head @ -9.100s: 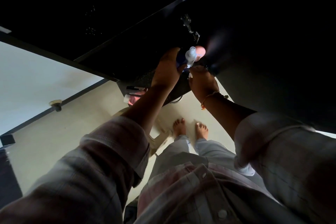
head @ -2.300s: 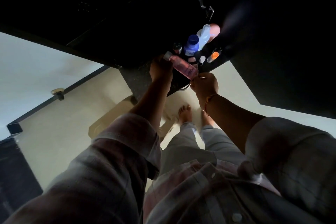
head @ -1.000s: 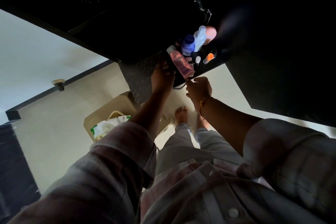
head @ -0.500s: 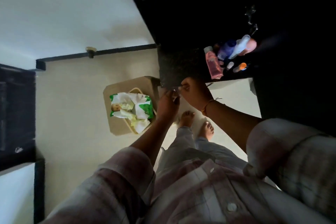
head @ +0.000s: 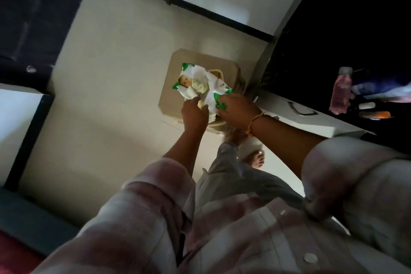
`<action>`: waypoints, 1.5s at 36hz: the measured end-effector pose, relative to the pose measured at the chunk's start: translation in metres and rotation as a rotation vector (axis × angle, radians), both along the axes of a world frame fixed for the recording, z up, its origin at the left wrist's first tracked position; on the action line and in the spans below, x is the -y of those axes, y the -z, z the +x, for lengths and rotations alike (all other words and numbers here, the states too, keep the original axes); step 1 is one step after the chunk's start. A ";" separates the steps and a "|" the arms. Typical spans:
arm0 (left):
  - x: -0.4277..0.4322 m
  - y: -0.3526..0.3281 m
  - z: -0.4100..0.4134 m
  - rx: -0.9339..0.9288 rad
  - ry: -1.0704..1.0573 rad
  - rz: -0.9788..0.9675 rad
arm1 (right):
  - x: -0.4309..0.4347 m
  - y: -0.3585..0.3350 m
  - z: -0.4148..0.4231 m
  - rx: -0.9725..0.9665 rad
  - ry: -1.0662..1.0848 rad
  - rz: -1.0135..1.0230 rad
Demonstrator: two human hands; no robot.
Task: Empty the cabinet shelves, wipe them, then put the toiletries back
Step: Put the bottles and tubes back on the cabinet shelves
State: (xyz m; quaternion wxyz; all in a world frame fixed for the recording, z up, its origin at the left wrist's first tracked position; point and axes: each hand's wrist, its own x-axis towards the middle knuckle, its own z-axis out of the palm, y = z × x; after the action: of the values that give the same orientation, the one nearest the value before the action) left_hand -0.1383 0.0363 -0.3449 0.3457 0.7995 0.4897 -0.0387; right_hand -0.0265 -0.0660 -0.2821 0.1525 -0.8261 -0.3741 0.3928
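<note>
A white and green pack of baby wipes lies on a beige plastic stool on the floor. My right hand grips the pack's near green corner. My left hand pinches a pale yellow wipe that sticks out of the pack's opening. On the dark counter at the right stand the toiletries: a pink bottle, a small white item and an orange-tipped tube. Others behind them are blurred and in shadow.
A white unit with a metal handle juts out below the dark counter, right of the stool. My bare foot stands on the pale floor. Dark furniture fills the upper left; a black skirting line runs along the wall.
My head turned left and down from the counter. Both hands left the counter edge and dropped to the wipes pack on the stool. The pink bottle stands on the counter where I let it go.
</note>
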 end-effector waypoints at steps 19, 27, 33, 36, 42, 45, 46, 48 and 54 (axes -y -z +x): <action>-0.037 0.034 0.043 -0.142 0.111 -0.029 | 0.011 0.013 0.018 0.016 -0.003 -0.137; -0.038 0.033 0.049 -0.166 0.071 0.000 | 0.019 0.017 0.022 0.014 0.023 -0.136; -0.042 0.030 0.061 -0.196 0.047 -0.062 | 0.025 0.016 0.024 -0.011 0.079 -0.086; -0.043 0.022 0.064 -0.083 -0.032 -0.006 | 0.027 0.012 0.028 -0.017 0.099 -0.097; -0.032 -0.007 0.065 0.177 -0.169 0.044 | 0.026 0.007 0.033 -0.029 0.146 -0.076; -0.026 -0.026 0.067 0.332 -0.259 -0.040 | 0.026 0.006 0.035 -0.063 0.204 -0.040; -0.024 -0.031 0.068 0.365 -0.297 -0.081 | 0.027 0.004 0.036 -0.075 0.235 -0.027; -0.023 -0.038 0.069 0.415 -0.364 -0.169 | 0.028 0.002 0.038 -0.096 0.318 0.005; 0.002 -0.051 0.080 0.491 -0.321 -0.556 | 0.023 -0.005 0.044 -0.463 0.820 0.203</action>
State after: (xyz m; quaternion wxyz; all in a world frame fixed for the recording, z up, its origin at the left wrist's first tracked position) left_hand -0.0584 0.0347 -0.2934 0.6571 0.5746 0.4818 0.0770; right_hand 0.0180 -0.0890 -0.2771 0.4540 -0.7774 -0.0102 0.4352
